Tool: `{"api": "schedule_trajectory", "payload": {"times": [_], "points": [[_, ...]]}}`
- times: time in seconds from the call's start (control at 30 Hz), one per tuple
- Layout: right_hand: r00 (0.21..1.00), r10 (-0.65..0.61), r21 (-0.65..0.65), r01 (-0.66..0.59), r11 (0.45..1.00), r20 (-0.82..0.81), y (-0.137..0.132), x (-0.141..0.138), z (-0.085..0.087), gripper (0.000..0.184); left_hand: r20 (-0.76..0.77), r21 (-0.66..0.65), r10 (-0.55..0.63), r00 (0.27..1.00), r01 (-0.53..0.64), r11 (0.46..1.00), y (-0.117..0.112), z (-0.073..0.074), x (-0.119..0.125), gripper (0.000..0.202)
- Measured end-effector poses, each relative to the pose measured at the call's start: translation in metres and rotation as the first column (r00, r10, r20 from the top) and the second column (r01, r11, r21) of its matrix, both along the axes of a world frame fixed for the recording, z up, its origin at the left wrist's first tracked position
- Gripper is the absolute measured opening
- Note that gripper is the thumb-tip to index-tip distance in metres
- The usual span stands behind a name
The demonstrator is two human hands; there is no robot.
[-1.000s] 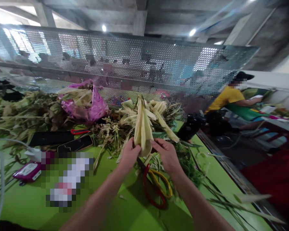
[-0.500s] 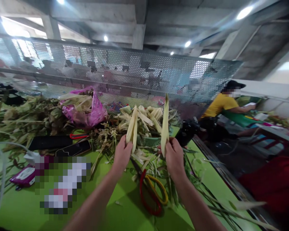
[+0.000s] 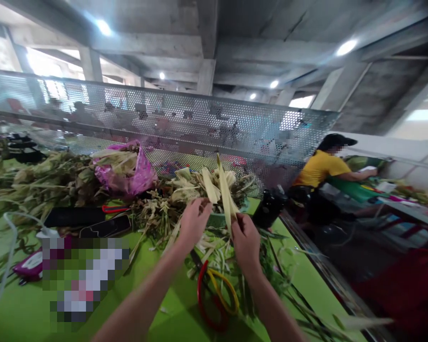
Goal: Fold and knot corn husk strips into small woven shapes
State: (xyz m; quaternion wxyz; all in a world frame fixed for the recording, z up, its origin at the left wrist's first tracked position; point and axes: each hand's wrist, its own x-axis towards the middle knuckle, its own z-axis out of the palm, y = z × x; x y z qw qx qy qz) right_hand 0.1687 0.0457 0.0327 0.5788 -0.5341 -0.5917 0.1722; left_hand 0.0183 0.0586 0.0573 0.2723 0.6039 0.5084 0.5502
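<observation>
1. Two bare hands work above the green worktop [image 3: 146,304] — the left hand [image 3: 193,222] is closed on a short pale leaf strip [image 3: 210,186].
2. The right hand [image 3: 246,240] pinches a long leaf strip [image 3: 224,190], held upright just beside the short one.
3. Scissors [image 3: 216,297] with red and yellow handles lie on the worktop below both hands.
4. Behind them — a leaf pile [image 3: 174,194] and a pink bag [image 3: 131,171].

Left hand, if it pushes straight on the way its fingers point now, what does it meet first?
Most likely the heap of pale leaves just beyond the left hand, which seems to pinch one pale strip. The perforated screen stands farther back; depth is hard to judge.
</observation>
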Motion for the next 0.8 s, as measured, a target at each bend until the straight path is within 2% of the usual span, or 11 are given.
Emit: {"api": "schedule_trajectory", "payload": {"times": [0.07, 0.13, 0.33, 0.43, 0.57, 0.67, 0.8], "points": [[0.994, 0.018, 0.031, -0.021, 0.999, 0.104, -0.005, -0.004, -0.003, 0.021, 0.170, -0.083, -0.147, 0.974, 0.162, 0.983, -0.019, -0.013, 0.005, 0.031], [0.978, 0.058, 0.041, -0.067, 0.997, 0.199, -0.012, -0.011, -0.007, 0.019, 0.270, -0.120, -0.204, 0.941, 0.243, 0.962, -0.032, -0.024, 0.008, 0.033], [0.925, 0.183, 0.016, -0.199, 0.980, 0.332, -0.032, -0.030, -0.016, 0.015, 0.462, -0.034, -0.237, 0.855, 0.283, 0.958, -0.038, -0.046, -0.004, 0.037], [0.928, 0.250, -0.058, -0.244, 0.968, 0.276, -0.036, -0.029, -0.018, 0.017, 0.435, -0.027, -0.296, 0.850, 0.341, 0.940, -0.041, -0.052, -0.018, 0.029], [0.948, 0.317, -0.254, -0.296, 0.921, 0.045, -0.036, -0.024, -0.022, 0.024, 0.363, -0.173, -0.319, 0.876, 0.399, 0.900, -0.046, -0.051, -0.029, 0.010], [0.933, 0.351, -0.355, -0.355, 0.865, -0.078, -0.035, -0.022, -0.022, 0.026, 0.347, -0.194, -0.266, 0.899, 0.347, 0.918, -0.045, -0.050, -0.032, 0.010], [0.917, 0.387, -0.402, -0.390, 0.828, -0.095, -0.035, -0.022, -0.018, 0.025, 0.343, -0.193, -0.171, 0.924, 0.248, 0.949, -0.042, -0.054, -0.033, 0.016]]}}
